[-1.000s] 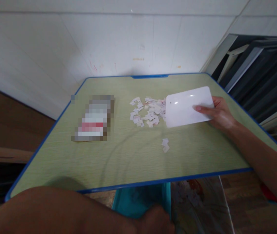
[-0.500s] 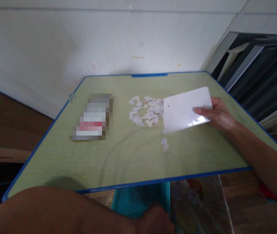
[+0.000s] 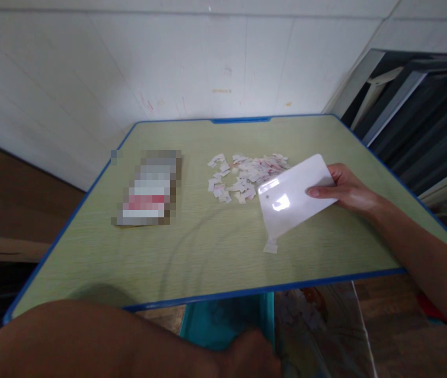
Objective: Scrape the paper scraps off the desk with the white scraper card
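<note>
My right hand (image 3: 347, 189) grips a white plastic card (image 3: 296, 197) with rounded corners and a small hole, the thumb on top. The card is tilted above the table, its lower left corner touching a couple of paper scraps (image 3: 270, 246). Behind and left of it lies a loose heap of torn paper scraps (image 3: 250, 176). Below the table's front edge, my left hand (image 3: 255, 353) is closed in front of a teal plastic container (image 3: 223, 320). Its fingers point down and away, so what they hold is hidden.
A blurred-out flat packet (image 3: 148, 189) lies on the left of the green table (image 3: 215, 252), which has a blue rim. A patterned plastic bag (image 3: 318, 331) with scraps stands beneath, beside the container. Dark panels (image 3: 424, 105) lean at the right, and a white wall (image 3: 191, 63) rises behind.
The card has moved toward me and turned, uncovering the right part of the scrap heap. The few separate scraps have slid toward the front edge. My left hand has stayed put.
</note>
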Demonstrator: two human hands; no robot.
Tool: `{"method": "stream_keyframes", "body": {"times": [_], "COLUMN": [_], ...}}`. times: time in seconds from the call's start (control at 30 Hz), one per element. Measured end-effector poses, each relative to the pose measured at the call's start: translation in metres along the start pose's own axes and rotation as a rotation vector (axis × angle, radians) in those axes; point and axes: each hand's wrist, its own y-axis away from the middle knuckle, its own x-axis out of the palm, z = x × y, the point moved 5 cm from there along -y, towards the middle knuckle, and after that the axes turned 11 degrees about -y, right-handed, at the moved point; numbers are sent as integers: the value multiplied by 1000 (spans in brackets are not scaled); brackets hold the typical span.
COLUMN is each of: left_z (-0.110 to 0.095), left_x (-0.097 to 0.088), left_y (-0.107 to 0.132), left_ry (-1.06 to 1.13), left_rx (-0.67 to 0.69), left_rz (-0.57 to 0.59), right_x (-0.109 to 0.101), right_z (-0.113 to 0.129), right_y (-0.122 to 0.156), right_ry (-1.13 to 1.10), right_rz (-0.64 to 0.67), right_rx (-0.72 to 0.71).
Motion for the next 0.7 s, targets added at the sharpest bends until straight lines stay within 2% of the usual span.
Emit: {"method": "stream_keyframes", "body": {"times": [0.07, 0.27, 0.43, 0.57, 0.7], "left_z": [0, 0, -2, -2, -3], "left_x": [-1, -1, 1, 2, 9], "left_y": [1, 3, 2, 0, -2], "left_ry": [-2, 4, -5, -3, 3], "left_rx": [0, -27, 17, -33, -57], "left_rz": [20, -87, -6, -118, -195], "right_x": [-2, 0, 2, 0, 2], "right_z": [0, -3, -5, -9, -8], "right_y": [0, 5, 8, 9, 6], "right_ry": [4, 23, -19, -80, -150], "right_rz": [30, 221, 348, 410, 390], "right_rx": [11, 133, 185, 163, 97]}}
